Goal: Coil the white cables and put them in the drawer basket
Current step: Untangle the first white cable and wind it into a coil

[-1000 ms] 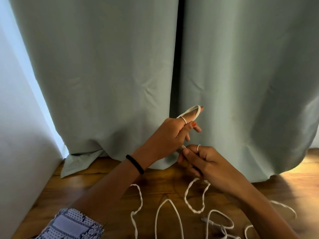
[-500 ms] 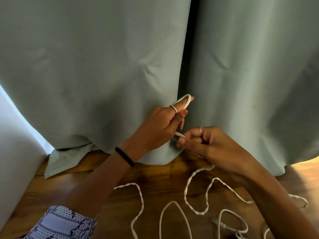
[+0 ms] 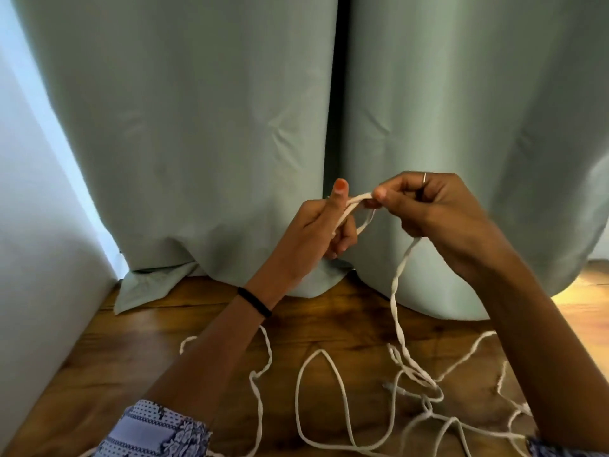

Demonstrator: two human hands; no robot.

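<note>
White cables [image 3: 397, 311], brown wood floor [image 3: 138, 351], grey-green curtains [image 3: 197, 127], black wristband [image 3: 254, 302], blue-white patterned sleeve [image 3: 155, 430], orange thumbnail [image 3: 340, 185].

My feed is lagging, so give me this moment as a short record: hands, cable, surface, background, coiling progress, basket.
left hand: left hand holds a small loop of the flat white cable, thumb raised
right hand: right hand pinches the same cable beside the loop
cable: runs twisted from the right hand down to loose tangled loops below
surface: brown wooden floor
background: pale green curtains, hems touching the floor
coiling progress: only the first small loop formed; most of the cable lies uncoiled
basket: not in view
</note>
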